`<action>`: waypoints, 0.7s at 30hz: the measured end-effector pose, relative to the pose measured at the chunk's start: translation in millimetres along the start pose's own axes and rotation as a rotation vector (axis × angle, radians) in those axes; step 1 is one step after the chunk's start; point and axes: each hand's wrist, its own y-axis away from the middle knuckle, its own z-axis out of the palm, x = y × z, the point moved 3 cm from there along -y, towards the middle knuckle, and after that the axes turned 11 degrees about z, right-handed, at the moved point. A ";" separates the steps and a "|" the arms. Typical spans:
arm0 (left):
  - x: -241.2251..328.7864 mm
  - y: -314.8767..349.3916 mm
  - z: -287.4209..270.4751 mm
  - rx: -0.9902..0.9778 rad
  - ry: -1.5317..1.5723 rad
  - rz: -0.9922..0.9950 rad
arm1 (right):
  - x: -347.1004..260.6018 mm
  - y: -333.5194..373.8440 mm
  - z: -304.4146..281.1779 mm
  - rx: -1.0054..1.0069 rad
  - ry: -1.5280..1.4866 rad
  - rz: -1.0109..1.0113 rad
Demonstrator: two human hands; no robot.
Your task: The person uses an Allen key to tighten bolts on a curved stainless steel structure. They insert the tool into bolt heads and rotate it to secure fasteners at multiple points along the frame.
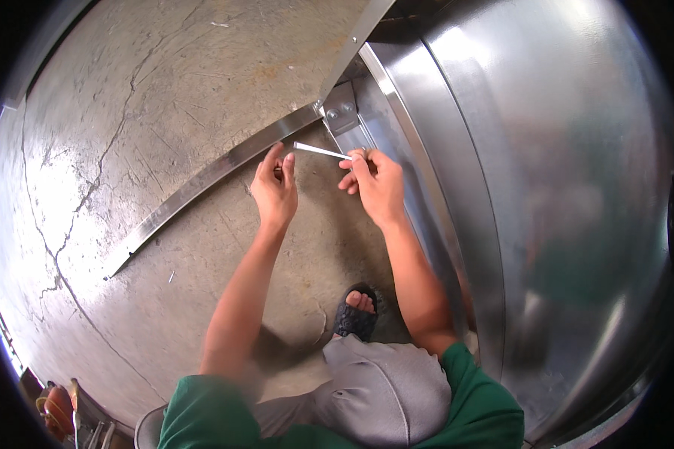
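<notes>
My right hand (378, 183) pinches one end of a slim silver rod-like tool (320, 151), possibly a wrench. The tool points left and slightly up, and its far end is wider. Close to that end is my left hand (275, 187), its thumb and forefinger apart and the other fingers curled; I see nothing held in it. Just beyond my hands, a long flat metal bar (210, 172) meets a bolted corner bracket (342, 112) at the foot of a shiny metal panel (562, 172).
Cracked concrete floor (150, 112) lies to the left and ahead. Another metal bar (363, 34) rises from the corner. My sandalled foot (358, 313) is below my hands. Tools and an orange object (58, 410) sit at the lower left. The metal panel fills the right side.
</notes>
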 end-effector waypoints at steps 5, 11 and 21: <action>29.0 -2.3 61.1 -0.047 0.356 -0.374 | 26.9 20.7 9.3 0.312 -0.077 -0.191; 46.7 -21.0 89.8 -0.108 0.436 -0.504 | 43.9 25.7 8.3 0.435 0.083 -0.377; 38.0 -44.5 97.5 -0.150 0.597 -0.517 | 33.8 12.8 4.2 0.428 0.184 -0.512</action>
